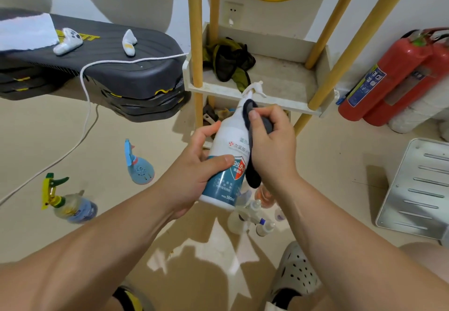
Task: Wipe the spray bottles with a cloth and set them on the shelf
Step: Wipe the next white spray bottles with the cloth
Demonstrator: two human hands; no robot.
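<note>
My left hand (194,165) grips a white spray bottle (228,145) with a teal label, held tilted in front of the shelf. My right hand (272,148) holds a dark grey cloth (252,172) pressed against the bottle's right side. The white shelf (279,99) with wooden posts stands just behind, a crumpled dark green rag (228,60) lying on its tray. On the floor to the left stand a blue spray bottle (138,165) and a bottle with a yellow-green trigger (65,201). Several small bottles (252,216) sit below my hands.
A stack of dark grey step boards (109,72) at the left carries two white controllers and a white cable. Red fire extinguishers (398,77) lean at the right. A white slotted metal tray (418,189) lies on the floor. My sandalled foot (296,271) is near the bottom.
</note>
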